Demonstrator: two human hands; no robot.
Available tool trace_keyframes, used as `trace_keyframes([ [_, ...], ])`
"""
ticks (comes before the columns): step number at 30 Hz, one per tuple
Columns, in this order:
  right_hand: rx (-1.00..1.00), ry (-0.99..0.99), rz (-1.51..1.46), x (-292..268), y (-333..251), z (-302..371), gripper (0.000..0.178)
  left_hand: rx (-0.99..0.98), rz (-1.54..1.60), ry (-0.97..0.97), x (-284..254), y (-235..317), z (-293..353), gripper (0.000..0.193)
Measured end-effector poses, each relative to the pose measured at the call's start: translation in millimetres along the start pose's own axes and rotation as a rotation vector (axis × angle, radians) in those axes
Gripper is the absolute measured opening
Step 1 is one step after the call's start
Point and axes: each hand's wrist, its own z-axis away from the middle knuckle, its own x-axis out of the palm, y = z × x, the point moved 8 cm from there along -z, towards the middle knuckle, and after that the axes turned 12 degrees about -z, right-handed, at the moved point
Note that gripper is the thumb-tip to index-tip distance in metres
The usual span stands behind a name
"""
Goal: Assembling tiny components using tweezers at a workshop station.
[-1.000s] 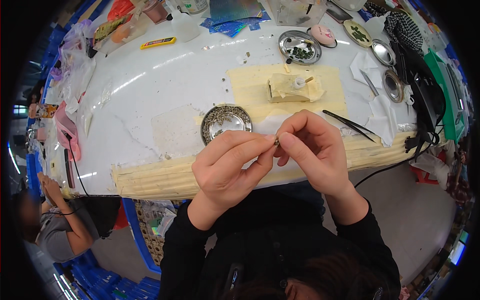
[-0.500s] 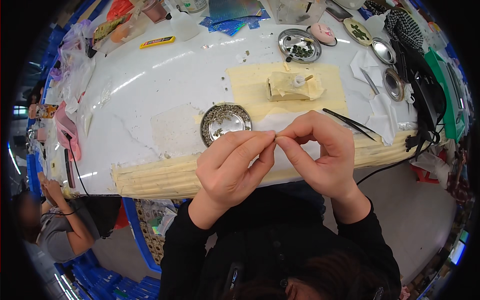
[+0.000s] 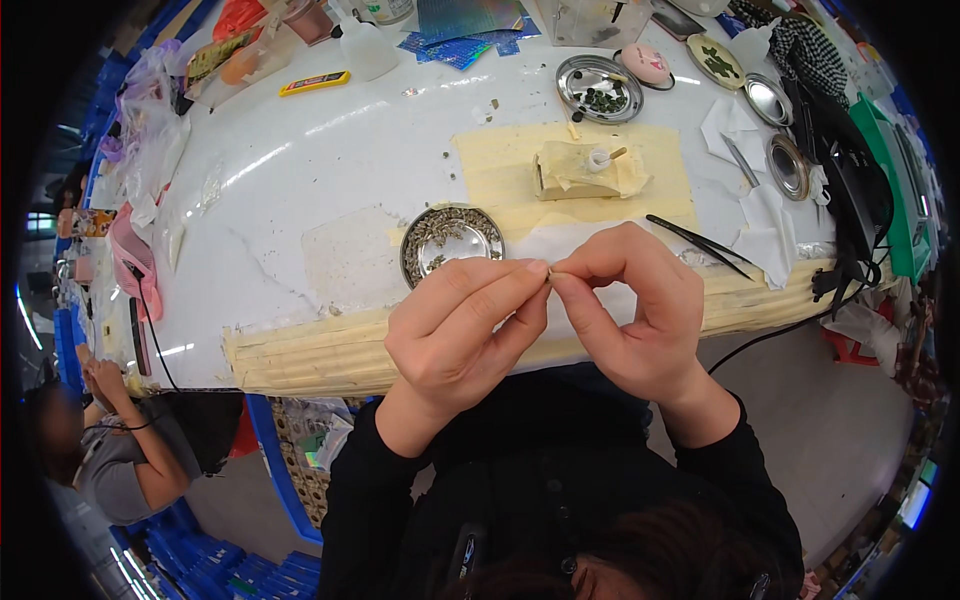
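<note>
My left hand (image 3: 465,325) and my right hand (image 3: 640,310) meet fingertip to fingertip above the table's front edge. Both are closed in a pinch, and a tiny dark piece (image 3: 549,275) shows between the fingertips, too small to name. Just beyond my left hand sits a round metal dish (image 3: 480,222) with many small greyish pieces in it; my fingers hide its near rim. Black tweezers (image 3: 700,247) lie on the table beyond my right hand. Farther back, a small tape-covered block (image 3: 580,172) holds a little white cup (image 3: 600,158) with a stick in it.
At the back stands a metal plate (image 3: 572,107) with dark green bits. A pink round case (image 3: 645,64), a yellow cutter (image 3: 315,84) and a white squeeze bottle (image 3: 366,50) are also there. Pink cloth (image 3: 133,255) hangs at the left, where another person (image 3: 140,455) sits.
Both hands have shifted very slightly left, still pinched together. The dish and the other things on the table stay where they were.
</note>
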Motion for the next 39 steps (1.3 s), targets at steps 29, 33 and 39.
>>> trace_keyframes([
  [29, 0.466, 0.034, -0.605, 9.9, 32.3, 15.9, 0.008, -0.022, 0.117, -0.074, -0.1, -3.0, -1.9, 0.026],
  [33, 0.038, 0.057, -0.094, 1.5, 5.4, 10.8, 0.006, -0.013, 0.034, -0.052, 1.8, -0.3, -0.1, 0.025],
  [39, 0.472, 0.035, -0.616, 8.3, 36.1, 18.1, 0.008, -0.036, 0.086, -0.058, 1.5, -0.7, -1.1, 0.024],
])
